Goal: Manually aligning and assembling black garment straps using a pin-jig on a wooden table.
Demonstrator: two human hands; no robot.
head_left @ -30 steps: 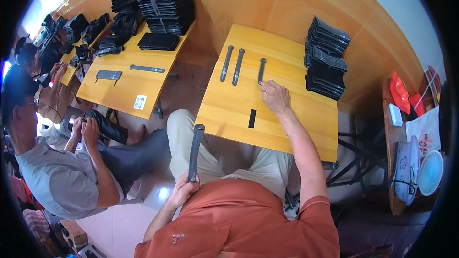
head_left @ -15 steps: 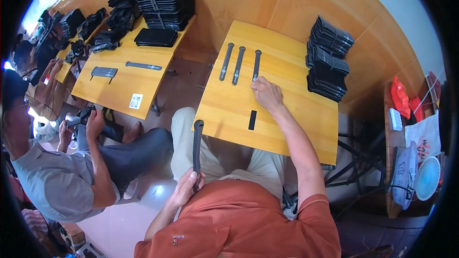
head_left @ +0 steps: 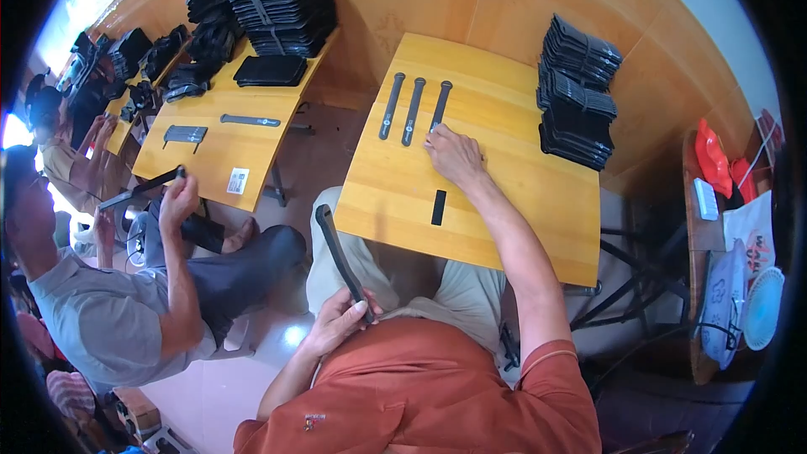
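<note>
My left hand (head_left: 340,324), closed, grips the lower end of a long dark strap (head_left: 338,256). That strap tilts up to the left in front of my knee, beside the table's near edge. On the yellow wooden table (head_left: 521,210), my right hand (head_left: 456,155) has its fingers closed at the near end of another dark grey strap (head_left: 441,102), covering that end. Two matching straps, a left one (head_left: 392,108) and a middle one (head_left: 413,112), lie roughly parallel to its left. A short black rectangular piece (head_left: 439,208) lies nearer to me.
Tied stacks of black straps (head_left: 578,92) stand at the table's far right. A neighbouring table (head_left: 202,160) on the left bears more bundles (head_left: 282,13) and straps. A seated co-worker (head_left: 126,286) there holds a strap (head_left: 139,189). A side shelf (head_left: 696,286) stands at right.
The strap in my left hand has tilted further left. My right hand has drawn the third strap's near end slightly left, closer to parallel. The co-worker's hands and strap have risen.
</note>
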